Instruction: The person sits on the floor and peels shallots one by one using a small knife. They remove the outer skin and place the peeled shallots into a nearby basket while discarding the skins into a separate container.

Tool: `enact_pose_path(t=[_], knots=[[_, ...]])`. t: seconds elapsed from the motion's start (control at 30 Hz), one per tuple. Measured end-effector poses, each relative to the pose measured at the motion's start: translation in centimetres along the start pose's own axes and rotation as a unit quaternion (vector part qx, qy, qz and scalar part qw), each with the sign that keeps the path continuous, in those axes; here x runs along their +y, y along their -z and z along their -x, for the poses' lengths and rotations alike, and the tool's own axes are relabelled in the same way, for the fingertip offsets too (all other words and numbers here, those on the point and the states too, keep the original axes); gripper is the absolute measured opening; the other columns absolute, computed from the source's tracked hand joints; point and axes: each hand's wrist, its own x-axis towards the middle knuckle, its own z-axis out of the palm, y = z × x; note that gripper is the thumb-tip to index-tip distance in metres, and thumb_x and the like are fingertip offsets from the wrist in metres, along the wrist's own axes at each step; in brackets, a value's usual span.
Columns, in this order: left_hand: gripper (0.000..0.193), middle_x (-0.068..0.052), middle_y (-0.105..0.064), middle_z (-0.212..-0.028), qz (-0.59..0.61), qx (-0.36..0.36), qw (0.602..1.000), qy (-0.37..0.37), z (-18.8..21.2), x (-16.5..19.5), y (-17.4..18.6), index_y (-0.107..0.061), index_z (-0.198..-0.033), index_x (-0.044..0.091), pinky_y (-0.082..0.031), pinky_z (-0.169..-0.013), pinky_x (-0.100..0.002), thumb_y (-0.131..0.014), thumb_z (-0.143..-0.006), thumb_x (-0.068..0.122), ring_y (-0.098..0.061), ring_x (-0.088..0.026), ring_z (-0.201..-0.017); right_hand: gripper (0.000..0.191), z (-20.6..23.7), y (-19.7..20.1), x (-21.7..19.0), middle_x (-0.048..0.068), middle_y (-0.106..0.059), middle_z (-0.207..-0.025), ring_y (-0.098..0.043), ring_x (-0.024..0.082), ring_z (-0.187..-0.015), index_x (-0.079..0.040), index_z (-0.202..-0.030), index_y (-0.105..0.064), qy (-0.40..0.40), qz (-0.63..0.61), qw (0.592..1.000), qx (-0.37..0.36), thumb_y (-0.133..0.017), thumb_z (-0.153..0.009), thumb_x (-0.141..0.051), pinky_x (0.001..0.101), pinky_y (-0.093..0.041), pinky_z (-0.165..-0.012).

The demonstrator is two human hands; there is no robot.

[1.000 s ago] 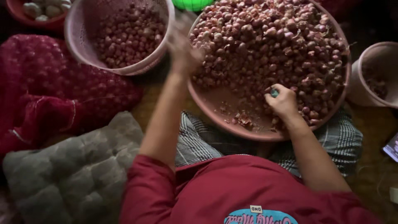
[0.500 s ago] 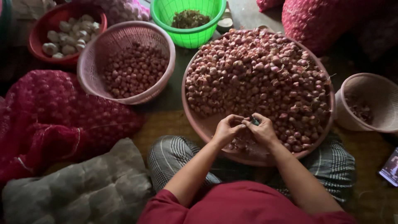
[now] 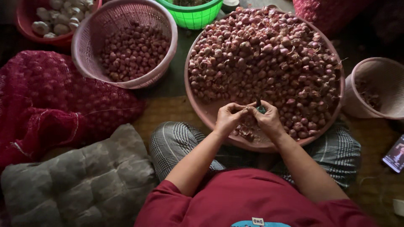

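Note:
A wide pink basin (image 3: 198,110) in front of my lap is heaped with unpeeled shallots (image 3: 269,59). My left hand (image 3: 228,119) and my right hand (image 3: 265,120) meet over the basin's near rim. The left fingers pinch a shallot, mostly hidden between the two hands. My right hand grips a small knife with a teal handle (image 3: 260,109), its dark tip pointing up. Loose skins (image 3: 248,132) lie in the basin just under my hands.
A pink mesh basket (image 3: 86,63) with peeled shallots stands at upper left, a red bowl of garlic (image 3: 29,35) beyond it, a green basket (image 3: 193,19) at top. A pink bucket (image 3: 357,105) sits right. Red net sacks (image 3: 50,105), a grey cushion (image 3: 75,185), a phone (image 3: 395,154).
One second ago my left hand reached toward the pink mesh basket. It came back and both hands now meet over the basin's near rim. The view has shifted a little.

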Motion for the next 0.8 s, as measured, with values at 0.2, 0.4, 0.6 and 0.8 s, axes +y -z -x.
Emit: enact_pose_path(t=[0.2,0.4,0.6,0.8], knots=[[0.015,-0.006,-0.075,-0.090,-0.013,0.014,1.000,-0.001,0.4,0.5,0.0,-0.073,-0.098,-0.004,-0.056,-0.070,-0.023,-0.080,-0.092,0.008,-0.066,-0.008,-0.078,0.009,0.4,-0.7,-0.3,0.001,-0.073,-0.092,-0.067,0.006,-0.079,-0.003,-0.106,-0.071,-0.015,-0.023,0.999,0.026,-0.068,-0.100,-0.009,0.0217,-0.056,-0.071],[0.015,-0.005,-0.075,-0.089,0.051,0.000,0.999,0.008,1.0,0.6,-0.5,-0.072,-0.099,-0.002,-0.057,-0.070,-0.024,-0.077,-0.093,0.011,-0.068,-0.009,-0.077,0.009,0.6,-0.6,-0.1,0.001,-0.073,-0.091,-0.066,0.006,-0.077,-0.005,-0.104,-0.071,-0.016,-0.074,0.997,0.033,-0.067,-0.102,-0.013,0.0224,-0.055,-0.067],[0.016,-0.004,-0.075,-0.096,0.029,-0.041,0.997,-0.055,0.6,0.4,-0.3,-0.071,-0.104,-0.002,-0.058,-0.079,-0.023,-0.078,-0.092,0.005,-0.069,-0.008,-0.087,0.007,0.1,-0.9,0.3,0.001,-0.074,-0.095,-0.068,0.007,-0.083,-0.007,-0.102,-0.070,-0.008,-0.081,0.995,0.050,-0.068,-0.100,-0.014,0.0224,-0.056,-0.075],[0.012,-0.003,-0.073,-0.093,-0.010,-0.021,0.997,-0.079,0.5,0.0,-0.1,-0.071,-0.104,-0.002,-0.056,-0.077,-0.022,-0.075,-0.093,0.001,-0.066,-0.007,-0.084,0.006,0.0,-1.4,0.3,0.001,-0.073,-0.094,-0.065,0.006,-0.082,-0.007,-0.100,-0.071,0.007,-0.058,0.997,0.053,-0.070,-0.101,-0.013,0.0219,-0.054,-0.075]])
